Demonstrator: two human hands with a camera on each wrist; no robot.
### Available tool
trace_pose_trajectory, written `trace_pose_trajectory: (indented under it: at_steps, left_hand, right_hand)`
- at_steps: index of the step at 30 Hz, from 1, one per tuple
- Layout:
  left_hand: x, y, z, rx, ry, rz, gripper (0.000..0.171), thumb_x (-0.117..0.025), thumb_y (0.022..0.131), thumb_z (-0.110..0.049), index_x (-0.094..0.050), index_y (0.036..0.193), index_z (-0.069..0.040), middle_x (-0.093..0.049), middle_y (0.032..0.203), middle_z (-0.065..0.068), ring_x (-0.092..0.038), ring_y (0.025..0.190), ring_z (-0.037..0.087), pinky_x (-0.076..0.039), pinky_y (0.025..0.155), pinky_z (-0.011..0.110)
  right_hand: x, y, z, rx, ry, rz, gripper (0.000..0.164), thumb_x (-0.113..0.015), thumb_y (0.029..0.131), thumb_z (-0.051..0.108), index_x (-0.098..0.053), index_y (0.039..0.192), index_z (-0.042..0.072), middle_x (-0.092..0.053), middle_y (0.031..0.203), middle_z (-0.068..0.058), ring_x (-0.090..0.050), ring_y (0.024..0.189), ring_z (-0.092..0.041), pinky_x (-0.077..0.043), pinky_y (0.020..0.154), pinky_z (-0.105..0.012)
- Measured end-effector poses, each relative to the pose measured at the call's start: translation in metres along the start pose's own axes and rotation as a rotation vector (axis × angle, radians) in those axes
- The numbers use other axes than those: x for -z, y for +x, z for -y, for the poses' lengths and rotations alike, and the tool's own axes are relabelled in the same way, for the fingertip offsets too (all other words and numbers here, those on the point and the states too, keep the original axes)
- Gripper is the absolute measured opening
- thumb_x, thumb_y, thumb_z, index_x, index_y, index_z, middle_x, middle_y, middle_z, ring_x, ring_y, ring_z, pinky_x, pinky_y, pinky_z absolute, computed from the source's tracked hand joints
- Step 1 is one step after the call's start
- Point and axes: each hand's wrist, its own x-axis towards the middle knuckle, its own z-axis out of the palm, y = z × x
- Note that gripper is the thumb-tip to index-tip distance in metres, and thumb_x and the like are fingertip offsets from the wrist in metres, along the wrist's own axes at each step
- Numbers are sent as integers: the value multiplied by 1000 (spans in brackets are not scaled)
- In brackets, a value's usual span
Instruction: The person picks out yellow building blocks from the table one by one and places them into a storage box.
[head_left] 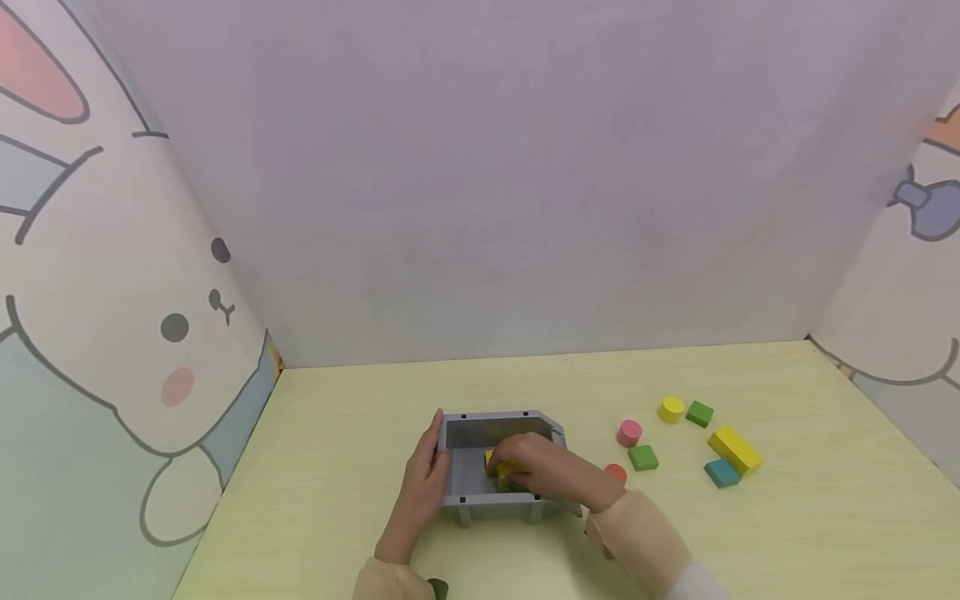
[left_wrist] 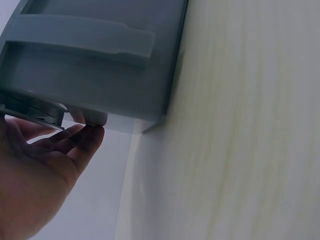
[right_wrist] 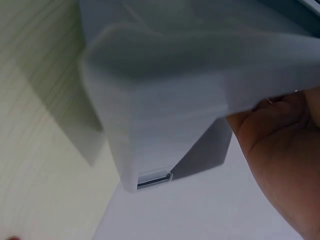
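A grey plastic bin [head_left: 495,507] stands on the table in the head view. At its left end my left hand [head_left: 424,482] grips the side wall; in the left wrist view, the fingertips [left_wrist: 95,131] curl against the bin's rim. My right hand [head_left: 542,465] reaches over the right end, down into the bin. Its bent fingers hold a yellow block [head_left: 504,478], partly covered by the hand. Another bit of yellow [head_left: 488,457] shows just left of these fingers. The right wrist view has the bin's corner [right_wrist: 150,115] large in front, hiding the fingertips.
Right of the bin lie a red piece [head_left: 616,472], a pink cylinder [head_left: 629,432], a yellow cylinder [head_left: 671,409], two green blocks [head_left: 643,457], a long yellow block [head_left: 736,450] and a blue block [head_left: 722,473]. A pale wall [head_left: 525,208] rises behind the table.
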Motion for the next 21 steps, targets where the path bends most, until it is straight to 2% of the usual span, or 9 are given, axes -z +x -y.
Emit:
trace_pose_trajectory:
  at_steps: [7,15,21]
  left_hand:
    - [7,-3,-27,11,-16,8,51,-35,92,4,-22,141,6,-26,144,30,-23,131,38,-26,104,59]
    - [0,0,0,-6,-3,-6,52,-35,94,-2,-21,144,-5,-26,147,22,-24,132,30,-29,104,56]
    - [-1,1,5,-9,-16,-9,52,-36,94,-2,-21,144,-5,-26,148,20,-24,132,29,-28,104,56]
  right_hand:
    - [1,3,1,-7,2,27,20,-68,78,6,-69,98,6,-70,96,-5,-60,87,-9,-55,75,-27]
    - [-2,7,-4,-1,-27,38,21,-68,76,5,-69,97,6,-70,94,-3,-59,86,-6,-54,74,-26]
    - [-6,8,-9,0,-35,35,21,-69,75,5,-69,96,6,-70,94,-2,-59,84,-7,-54,73,-26]
